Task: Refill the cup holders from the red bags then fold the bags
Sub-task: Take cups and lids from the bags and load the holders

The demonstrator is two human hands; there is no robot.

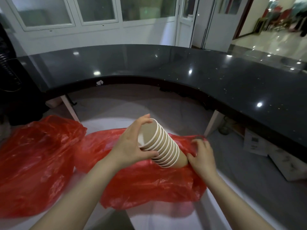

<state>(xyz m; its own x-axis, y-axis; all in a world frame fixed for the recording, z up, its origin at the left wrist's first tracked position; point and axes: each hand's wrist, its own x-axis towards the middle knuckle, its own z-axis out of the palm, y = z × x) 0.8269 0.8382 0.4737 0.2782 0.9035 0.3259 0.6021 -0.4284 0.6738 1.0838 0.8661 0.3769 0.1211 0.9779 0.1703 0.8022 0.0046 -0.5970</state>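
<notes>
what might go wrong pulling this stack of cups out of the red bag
1. The left hand grips only the top end of the tilted cup stack, so the lower cups could slide off and drop.
2. The stack's base sits at the mouth of the red bag, beside the right hand; the thin plastic may snag or tear.
3. Squeezing the top rim could dent that cup.

Red bags — tan cups (white rims) — speckled black counter.
</notes>
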